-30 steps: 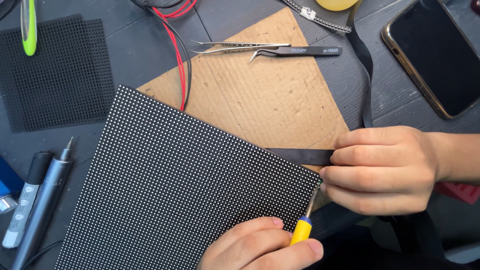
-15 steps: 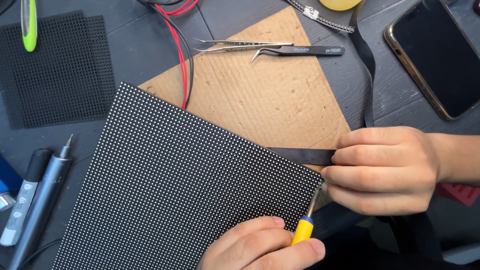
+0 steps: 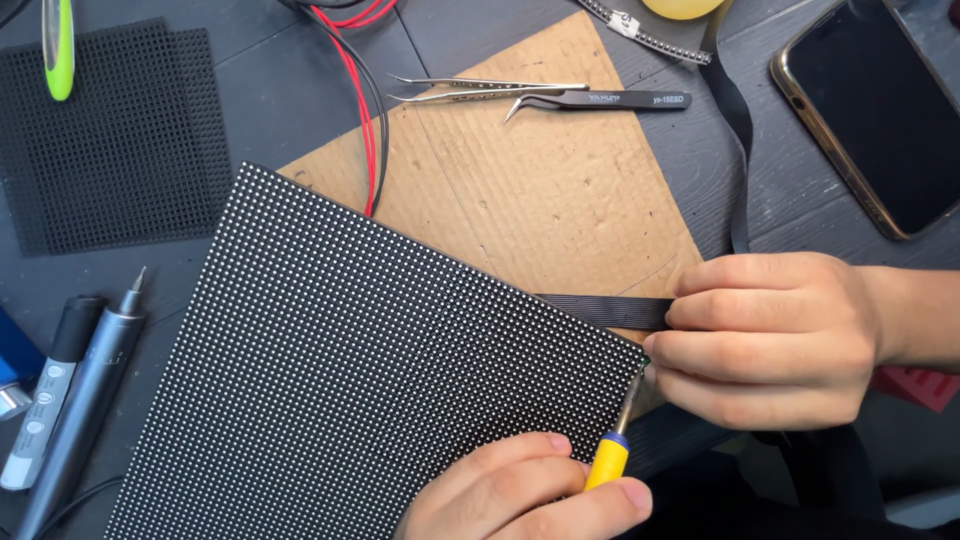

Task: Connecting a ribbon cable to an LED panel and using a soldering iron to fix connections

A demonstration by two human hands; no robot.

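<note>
Nearest the camera, the left hand (image 3: 520, 495) is closed around a small screwdriver with a yellow handle (image 3: 608, 460). Its thin metal shaft slants up to the right-hand corner of the square black panel studded with rows of tiny dots (image 3: 380, 370), which lies tilted like a diamond over the bench. Just beyond that corner, the right hand (image 3: 770, 340) has its fingers curled together, and the end of a flat black ribbed strip (image 3: 600, 311) disappears under the forefinger. It looks pinched there, though the thumb's side of the pinch is hidden. The strip runs along the panel's upper right edge, so both hands meet at one corner, with the screwdriver tip just below the held strip and touching or almost touching the panel's edge. Judging from this, the step in hand is working the tip in at that corner while the strip is held taut. A further move would call for a steady, shallow tip and a firm hold on the strip. The panel rests partly on a brown corrugated cardboard sheet (image 3: 560, 200). Farther off lie silver tweezers (image 3: 480, 88) beside black-handled tweezers (image 3: 610, 100), red and black wires (image 3: 362, 110), a dark smartphone (image 3: 880, 110) and a black plastic mesh square (image 3: 110, 130).
</note>
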